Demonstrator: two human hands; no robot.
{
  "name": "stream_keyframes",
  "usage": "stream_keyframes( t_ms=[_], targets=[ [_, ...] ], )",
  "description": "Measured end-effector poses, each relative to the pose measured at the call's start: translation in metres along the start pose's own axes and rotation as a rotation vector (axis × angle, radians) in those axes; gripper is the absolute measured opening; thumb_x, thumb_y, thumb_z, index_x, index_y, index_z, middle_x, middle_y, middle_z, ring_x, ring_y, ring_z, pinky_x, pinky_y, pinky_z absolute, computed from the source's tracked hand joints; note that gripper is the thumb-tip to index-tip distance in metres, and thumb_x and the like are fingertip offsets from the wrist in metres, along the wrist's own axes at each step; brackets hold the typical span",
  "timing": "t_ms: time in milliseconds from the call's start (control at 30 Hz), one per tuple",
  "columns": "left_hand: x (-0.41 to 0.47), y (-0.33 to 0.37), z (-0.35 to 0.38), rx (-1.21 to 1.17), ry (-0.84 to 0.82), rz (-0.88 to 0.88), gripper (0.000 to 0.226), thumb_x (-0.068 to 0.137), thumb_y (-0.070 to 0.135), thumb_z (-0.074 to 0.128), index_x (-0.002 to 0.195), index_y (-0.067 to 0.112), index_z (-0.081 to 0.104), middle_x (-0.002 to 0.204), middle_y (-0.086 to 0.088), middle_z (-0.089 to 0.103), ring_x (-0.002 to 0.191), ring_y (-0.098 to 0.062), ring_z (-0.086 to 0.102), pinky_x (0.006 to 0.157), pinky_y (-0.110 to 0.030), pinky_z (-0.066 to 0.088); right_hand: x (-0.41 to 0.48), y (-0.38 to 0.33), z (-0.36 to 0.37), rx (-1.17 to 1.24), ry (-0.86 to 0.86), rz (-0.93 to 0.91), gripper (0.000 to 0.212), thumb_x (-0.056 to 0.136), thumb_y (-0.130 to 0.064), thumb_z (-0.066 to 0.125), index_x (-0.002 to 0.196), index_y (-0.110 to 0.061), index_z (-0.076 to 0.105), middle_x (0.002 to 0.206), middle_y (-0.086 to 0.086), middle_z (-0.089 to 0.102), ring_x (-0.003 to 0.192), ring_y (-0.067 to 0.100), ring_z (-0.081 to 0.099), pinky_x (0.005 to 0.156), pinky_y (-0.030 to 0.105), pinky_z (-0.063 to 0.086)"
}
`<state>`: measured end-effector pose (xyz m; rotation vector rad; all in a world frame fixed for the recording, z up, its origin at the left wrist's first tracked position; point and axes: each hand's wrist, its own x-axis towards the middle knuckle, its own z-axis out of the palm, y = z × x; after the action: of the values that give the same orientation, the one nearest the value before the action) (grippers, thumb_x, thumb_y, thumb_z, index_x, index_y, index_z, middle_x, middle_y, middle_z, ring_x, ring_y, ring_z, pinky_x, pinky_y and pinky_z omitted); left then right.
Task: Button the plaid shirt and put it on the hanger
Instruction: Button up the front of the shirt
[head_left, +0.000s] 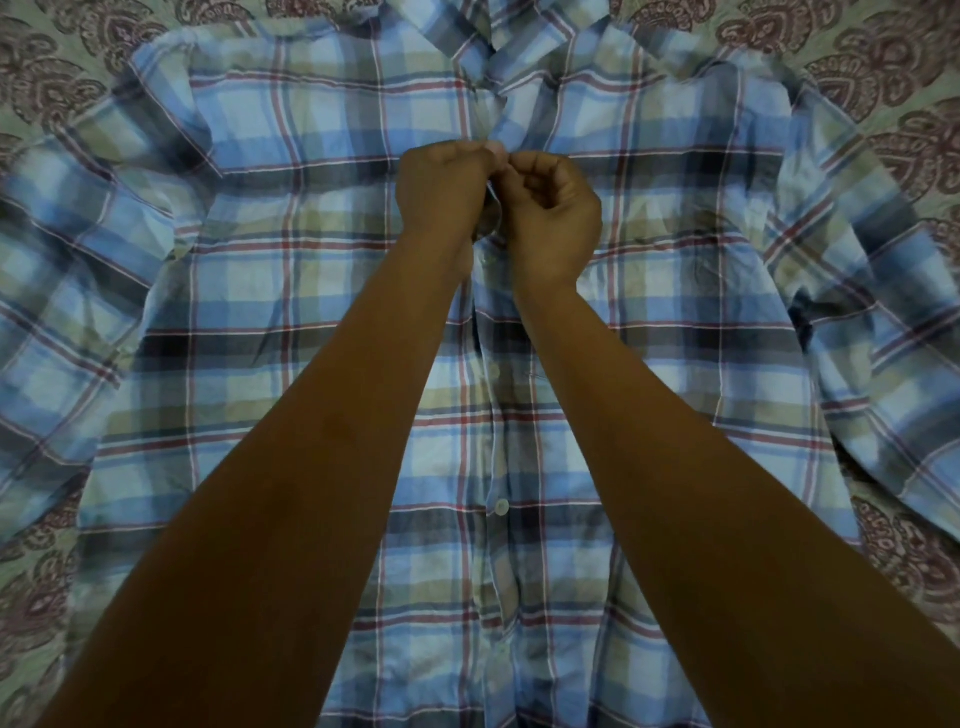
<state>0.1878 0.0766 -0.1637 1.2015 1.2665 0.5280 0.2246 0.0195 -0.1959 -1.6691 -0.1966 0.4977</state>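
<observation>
Two hands pinch the front of a plaid shirt spread flat on a patterned cover.

Nearest, two bare forearms reach out over the shirt (311, 312), a thin, slightly creased woven cloth in blue, pale green and dark checks with fine red and white lines. It lies front up and hides most of the cover (909, 561), a pale fabric printed with maroon paisley curls. On the centre strip between the arms one small round white button (501, 506) shows plainly, and the ones farther up are too faint to count. Beyond it, at chest height, the left hand (441, 192) and right hand (550, 218) meet knuckle to knuckle, fingers curled, each pinching the strip's edge. The two sleeves spread out to either side. Farthest, the pointed collar (519, 41) lies open.
</observation>
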Motion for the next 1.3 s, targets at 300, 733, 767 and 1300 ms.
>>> stream_keyframes(
  t_ms=[300, 733, 767, 1300],
  targets=[
    [0.007, 0.000, -0.005, -0.055, -0.042, -0.108, 0.021, 0.088, 0.012, 0.060, 0.067, 0.010, 0.059, 0.051, 0.000, 0.054, 0.044, -0.009, 0.051, 0.048, -0.021, 0.046, 0.005, -0.002, 0.000, -0.011, -0.032, 0.021, 0.005, 0.079, -0.017, 0.069, 0.075, -0.018, 0.068, 0.080, 0.004, 0.072, 0.079, 0.020, 0.068, 0.078, 0.045, 0.056],
    [-0.001, -0.011, -0.012, 0.216, 0.174, 0.182, 0.034, 0.079, 0.011, 0.067, 0.058, 0.025, 0.046, 0.060, 0.007, 0.054, 0.060, -0.011, 0.057, 0.061, -0.023, 0.052, 0.018, -0.027, -0.014, -0.088, -0.238, 0.205, 0.026, 0.082, -0.007, 0.066, 0.059, -0.019, 0.063, 0.063, 0.003, 0.061, 0.060, 0.018, 0.057, 0.067, 0.036, 0.055],
    [-0.003, -0.013, -0.015, 0.218, 0.169, 0.166, 0.034, 0.078, 0.007, 0.067, 0.057, 0.025, 0.048, 0.061, 0.005, 0.056, 0.061, -0.015, 0.059, 0.061, -0.028, 0.054, 0.016, -0.028, -0.015, -0.113, -0.229, 0.203, 0.026, 0.082, -0.006, 0.065, 0.061, -0.020, 0.063, 0.067, 0.003, 0.063, 0.068, 0.021, 0.059, 0.075, 0.041, 0.056],
    [-0.237, -0.046, -0.089, 0.371, -0.015, 0.352, 0.012, 0.083, 0.004, 0.065, 0.094, 0.008, 0.067, 0.096, -0.001, 0.066, 0.082, -0.010, 0.059, 0.065, 0.002, 0.041, -0.211, -0.050, -0.168, -0.294, -0.254, 0.062, 0.023, 0.090, -0.006, 0.055, 0.111, -0.004, 0.062, 0.117, 0.007, 0.063, 0.106, 0.012, 0.055, 0.093, 0.022, 0.043]
  ],
)
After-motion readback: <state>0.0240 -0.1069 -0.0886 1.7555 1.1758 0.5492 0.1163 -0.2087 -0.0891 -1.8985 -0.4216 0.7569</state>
